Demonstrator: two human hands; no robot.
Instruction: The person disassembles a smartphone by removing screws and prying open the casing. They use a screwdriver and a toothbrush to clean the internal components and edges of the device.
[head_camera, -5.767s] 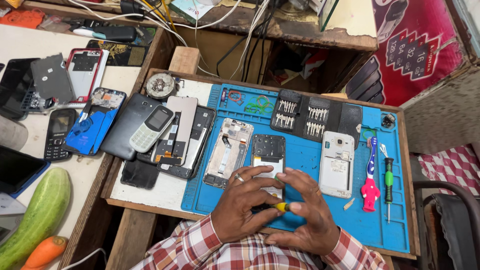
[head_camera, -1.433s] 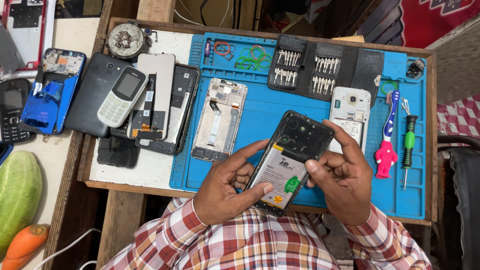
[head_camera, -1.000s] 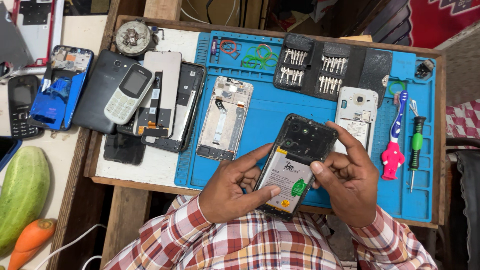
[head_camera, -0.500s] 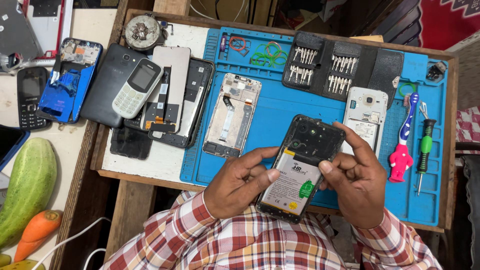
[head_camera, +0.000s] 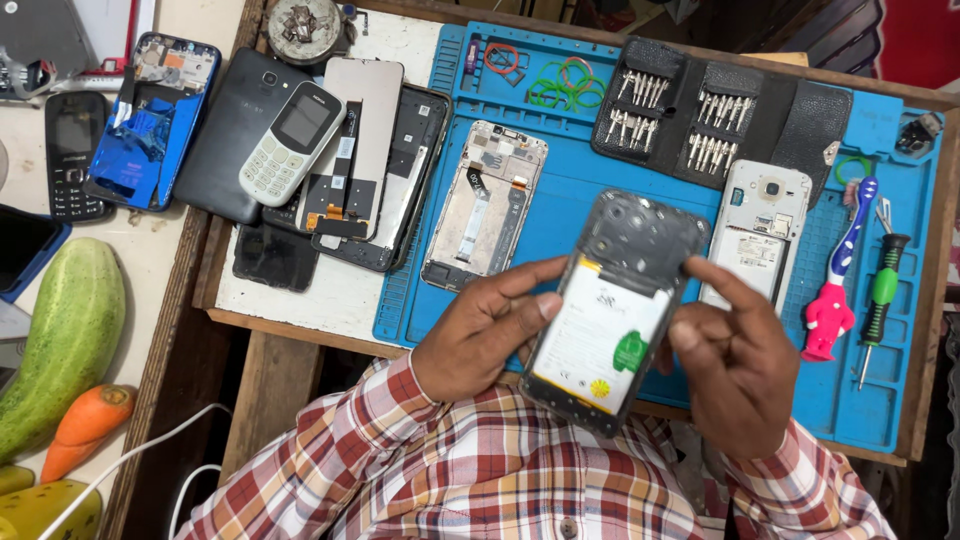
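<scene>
I hold an opened black smartphone (head_camera: 612, 305) above the blue repair mat (head_camera: 570, 195), its back cover off and a white battery with a green sticker showing. My left hand (head_camera: 480, 330) grips its left edge with the thumb on the battery. My right hand (head_camera: 735, 365) holds the right edge, index finger at the upper side. The phone is tilted, its top pointing away from me.
On the mat lie a bare phone frame (head_camera: 483, 205), a white phone (head_camera: 757, 235), a bit case (head_camera: 700, 110), a pink toothbrush (head_camera: 835, 290), a green screwdriver (head_camera: 878, 300) and rubber bands (head_camera: 560, 85). Left of it are several phones and screens (head_camera: 300, 150), a cucumber (head_camera: 60, 340) and a carrot (head_camera: 85, 425).
Both hands picked the opened phone up off the mat and hold it tilted; it has since come slightly closer to me as the view shifted.
</scene>
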